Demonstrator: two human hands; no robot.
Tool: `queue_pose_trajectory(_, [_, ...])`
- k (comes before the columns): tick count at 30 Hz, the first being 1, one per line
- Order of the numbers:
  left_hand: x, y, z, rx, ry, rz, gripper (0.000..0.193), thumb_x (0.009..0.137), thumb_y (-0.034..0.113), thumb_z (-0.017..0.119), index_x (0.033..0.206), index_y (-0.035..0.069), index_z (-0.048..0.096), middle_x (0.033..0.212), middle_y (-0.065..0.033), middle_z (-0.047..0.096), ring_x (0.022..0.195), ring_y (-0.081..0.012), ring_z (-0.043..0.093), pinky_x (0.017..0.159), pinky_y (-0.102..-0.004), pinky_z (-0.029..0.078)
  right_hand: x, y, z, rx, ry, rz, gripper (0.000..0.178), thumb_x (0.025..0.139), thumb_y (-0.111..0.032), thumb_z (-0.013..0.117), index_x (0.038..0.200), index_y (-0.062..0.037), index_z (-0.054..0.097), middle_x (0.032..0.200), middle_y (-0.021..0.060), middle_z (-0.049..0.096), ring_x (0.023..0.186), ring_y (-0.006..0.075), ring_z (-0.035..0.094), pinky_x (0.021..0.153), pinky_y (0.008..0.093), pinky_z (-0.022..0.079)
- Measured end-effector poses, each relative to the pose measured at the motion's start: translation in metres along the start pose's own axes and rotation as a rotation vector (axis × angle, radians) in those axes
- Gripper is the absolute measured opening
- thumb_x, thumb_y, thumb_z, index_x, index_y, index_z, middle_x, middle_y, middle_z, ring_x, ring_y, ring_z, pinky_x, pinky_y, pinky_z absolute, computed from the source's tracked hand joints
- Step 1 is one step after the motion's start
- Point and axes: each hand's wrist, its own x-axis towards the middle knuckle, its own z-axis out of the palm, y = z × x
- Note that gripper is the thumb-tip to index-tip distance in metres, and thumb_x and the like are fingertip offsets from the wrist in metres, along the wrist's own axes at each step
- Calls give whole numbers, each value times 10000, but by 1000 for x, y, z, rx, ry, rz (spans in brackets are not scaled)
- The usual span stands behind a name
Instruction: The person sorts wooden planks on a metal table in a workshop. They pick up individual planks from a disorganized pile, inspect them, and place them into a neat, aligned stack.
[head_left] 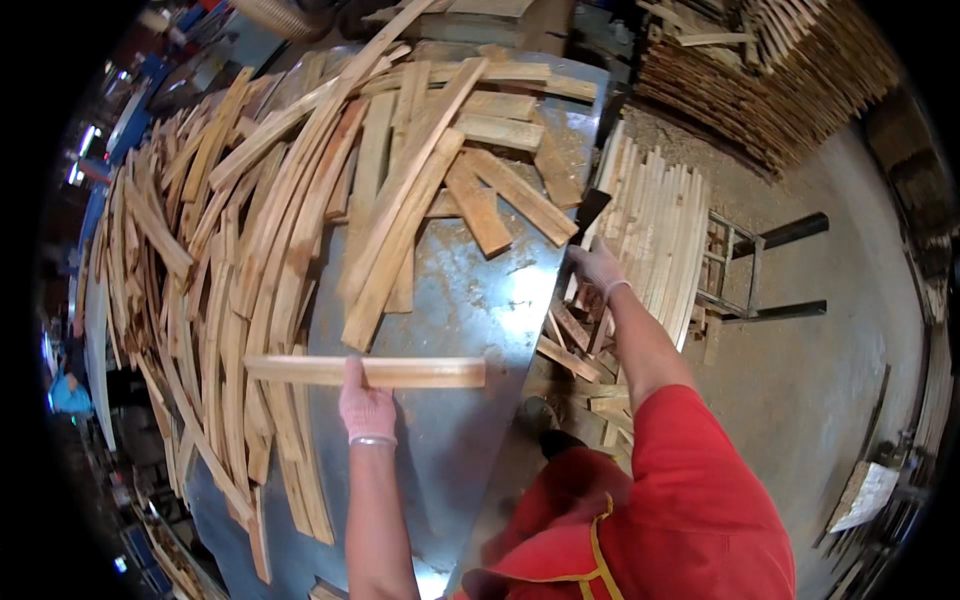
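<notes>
A pale wooden strip [430, 373] is held level above the metal table by my left hand [368, 405]. That hand wears a pinkish knit glove and is closed round the strip, left of its middle. My right hand [598, 268], also gloved, is beyond the table's right edge. It rests at the near-left side of a stack of pale strips [660, 235], next to a dark metal piece [592, 208]. Its fingertips are partly hidden, so what they grip cannot be made out.
Loose wooden strips [270, 230] heap across the left and back of the metal table [450, 290]. Short boards [515, 195] lie near its far right corner. Beyond the stack stands a metal frame with two prongs [785, 275]. Piled timber [770, 90] fills the far right.
</notes>
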Motion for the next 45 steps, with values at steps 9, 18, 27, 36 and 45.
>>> queue_pose_trajectory(9, [-130, 35, -130, 577, -26, 242, 414, 936, 143, 763, 1310, 23, 634, 1123, -54, 709, 1010, -170, 659, 931, -347, 539, -114, 124, -6, 269, -343, -155, 432, 1064, -213, 589, 1431, 10, 540, 928, 55, 728, 730, 97, 643, 617, 242, 505])
queue_pose_trajectory(18, [-276, 63, -400, 1141, 721, 333, 498, 857, 233, 778, 1295, 36, 646, 1136, -87, 702, 1091, -215, 660, 986, -396, 522, -251, 78, 84, 349, -481, -328, 602, 996, -78, 725, 1547, -57, 482, 1037, 33, 669, 824, 123, 619, 762, 292, 536])
queue_pose_trajectory(27, [-364, 31, -566, 1732, 917, 339, 738, 875, 401, 710, 1520, 115, 493, 1477, -132, 509, 1443, -323, 413, 1203, -531, 315, -462, 98, 265, 4, -931, -433, 621, 1001, -165, 751, 1538, 6, 491, 1180, 95, 682, 987, 163, 639, 876, 316, 549])
queue_pose_trajectory(36, [-388, 2, -591, 1698, 902, 657, 596, 831, 310, 695, 1358, 61, 571, 1358, -114, 544, 1312, -326, 486, 1106, -498, 388, -600, 187, 378, -560, -1504, -292, 694, 1002, -161, 706, 1596, 39, 409, 1444, 142, 619, 1239, 238, 631, 1066, 365, 504])
queue_pose_trajectory(45, [-397, 56, -600, 1564, 651, 572, 488, 891, 300, 704, 1324, 114, 581, 1265, -88, 576, 1189, -269, 553, 937, -449, 465, -726, 87, 641, -914, -1305, -1265, 724, 991, -319, 671, 1572, 50, 445, 1541, 225, 559, 1418, 300, 552, 1165, 409, 435])
